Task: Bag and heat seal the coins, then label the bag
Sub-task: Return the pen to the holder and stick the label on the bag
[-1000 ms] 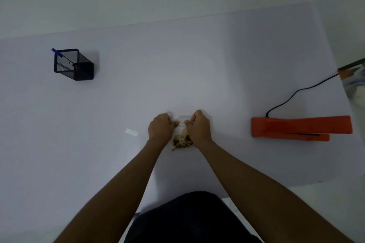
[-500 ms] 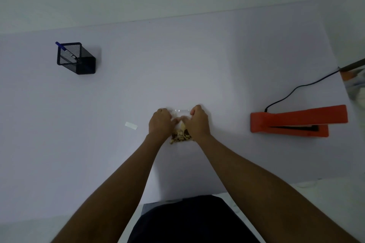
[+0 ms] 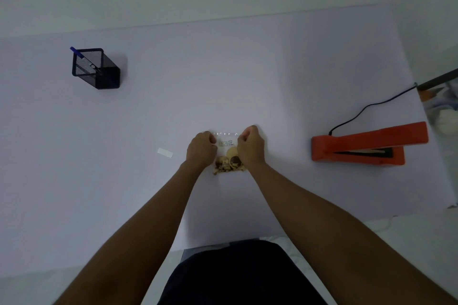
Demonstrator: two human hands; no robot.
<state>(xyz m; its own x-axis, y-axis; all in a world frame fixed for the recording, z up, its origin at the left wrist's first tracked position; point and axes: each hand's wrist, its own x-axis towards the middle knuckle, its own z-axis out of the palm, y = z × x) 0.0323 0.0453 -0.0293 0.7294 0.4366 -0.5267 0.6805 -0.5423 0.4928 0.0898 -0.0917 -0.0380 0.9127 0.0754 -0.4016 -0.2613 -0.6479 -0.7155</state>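
Both hands are pinching the upper corners of the clear bag (image 3: 226, 142) at table (image 3: 247, 69) centre, the left hand (image 3: 202, 150) curled on the left corner and the right hand (image 3: 250, 147) on the right, with the coins (image 3: 229, 163) lying bunched at the bag's near end. The mouth is appearing unsealed, so tilting it downward during transfer to the sealer (image 3: 366, 147), well apart at the right, is risking spillage. Coins sliding toward the mouth are also risking a weak seal.

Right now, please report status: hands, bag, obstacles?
Left hand and right hand pinch bag top corners. Coins inside, on table. Sealer right, path clear.
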